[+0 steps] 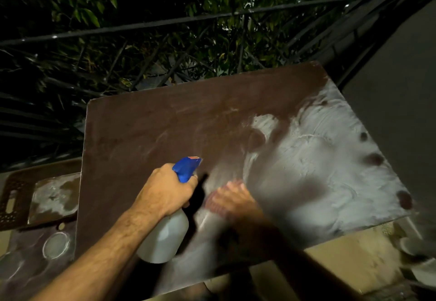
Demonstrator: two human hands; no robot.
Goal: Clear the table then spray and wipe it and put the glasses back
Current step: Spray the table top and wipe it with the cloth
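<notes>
Brown table (pixel 146 135) is cleared; left hand (pixel 167 188) grips the spray bottle (pixel 165 234), right hand (pixel 232 198), blurred, presses a cloth (pixel 212 204) at six o'clock, finger spread unclear. Wiping unfinished; glasses not returned.

One brown table (pixel 188 123) fills the middle of the frame. One spray bottle (pixel 165 234) with a blue head is in view at lower centre. Two hands show: one left hand (pixel 168 188) and one right hand (pixel 232 198). One reddish cloth (pixel 212 204) sits under the right hand, blurred. Three dark round spots (pixel 374 159) mark the table's right edge. One brown chair (pixel 16 197) stands at the left.
</notes>
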